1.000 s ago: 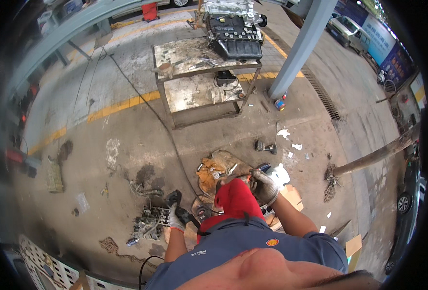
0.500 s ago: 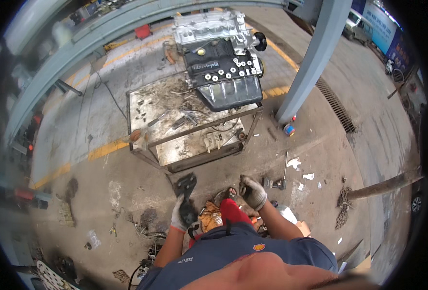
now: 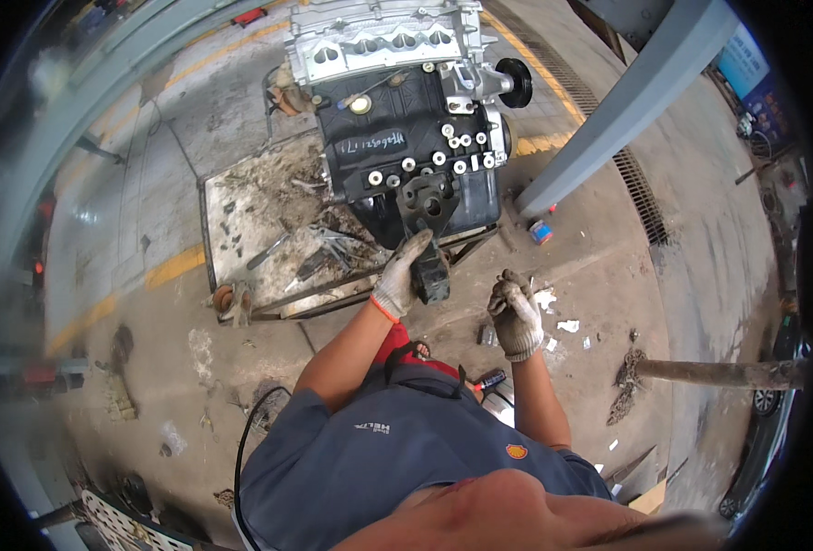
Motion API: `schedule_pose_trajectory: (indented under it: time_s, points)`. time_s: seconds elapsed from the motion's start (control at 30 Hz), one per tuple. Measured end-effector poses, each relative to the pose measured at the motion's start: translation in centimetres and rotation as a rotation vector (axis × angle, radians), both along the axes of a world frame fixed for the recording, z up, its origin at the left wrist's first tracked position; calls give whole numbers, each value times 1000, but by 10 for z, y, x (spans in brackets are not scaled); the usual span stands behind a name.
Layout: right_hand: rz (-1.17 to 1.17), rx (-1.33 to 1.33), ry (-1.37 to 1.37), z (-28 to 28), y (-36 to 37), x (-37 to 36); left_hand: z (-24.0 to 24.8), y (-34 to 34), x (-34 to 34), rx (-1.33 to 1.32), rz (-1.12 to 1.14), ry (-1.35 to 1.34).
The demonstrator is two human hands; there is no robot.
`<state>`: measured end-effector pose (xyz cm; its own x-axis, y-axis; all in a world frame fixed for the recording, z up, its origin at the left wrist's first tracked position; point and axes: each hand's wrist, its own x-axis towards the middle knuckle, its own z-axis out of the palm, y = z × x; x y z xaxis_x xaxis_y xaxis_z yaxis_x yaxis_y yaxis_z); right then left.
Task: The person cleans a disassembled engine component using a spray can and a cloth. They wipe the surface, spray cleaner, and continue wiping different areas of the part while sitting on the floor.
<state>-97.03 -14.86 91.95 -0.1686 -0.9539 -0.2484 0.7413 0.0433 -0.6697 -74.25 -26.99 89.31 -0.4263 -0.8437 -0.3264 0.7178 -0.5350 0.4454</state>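
A black metal engine mounting bracket [image 3: 432, 275] with holes in its flat plate is gripped in my gloved left hand [image 3: 397, 280]. The plate is raised in front of the lower side of a large engine [image 3: 351, 147], overlapping it in view; whether they touch I cannot tell. The engine has a black block, a silver head and several round pale plugs along its side. To the right, level with the bracket's lower end, my gloved right hand [image 3: 517, 321] has its fingers curled closed. What it may hold is hidden.
Under the engine stands a grimy metal worktable [image 3: 241, 197] with scattered hand tools [image 3: 333, 253]. A grey steel post [image 3: 618, 110] rises right of the engine. Beyond it runs a floor grate [image 3: 641, 197]. White scraps [image 3: 567, 326] litter the floor near my right hand.
I have come closer to the engine. My left hand has raised the bracket from beside the worktable up to the engine's side. My right hand has moved forward and right, still closed.
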Motion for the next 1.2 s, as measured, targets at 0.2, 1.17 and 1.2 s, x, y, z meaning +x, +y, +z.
schedule_pose_trajectory:
  time_s: [0.2, 1.17, 1.2]
  points:
    - [-117, 24, 164, 21, -40, 9, 2, -53, -6, 41, -123, -22]
    - [9, 182, 1222, 84, -197, 49, -98, -38, 3, -255, -292, -338]
    - [93, 150, 1434, 103, -208, 51, -94, -38, 2, -242, -290, -327]
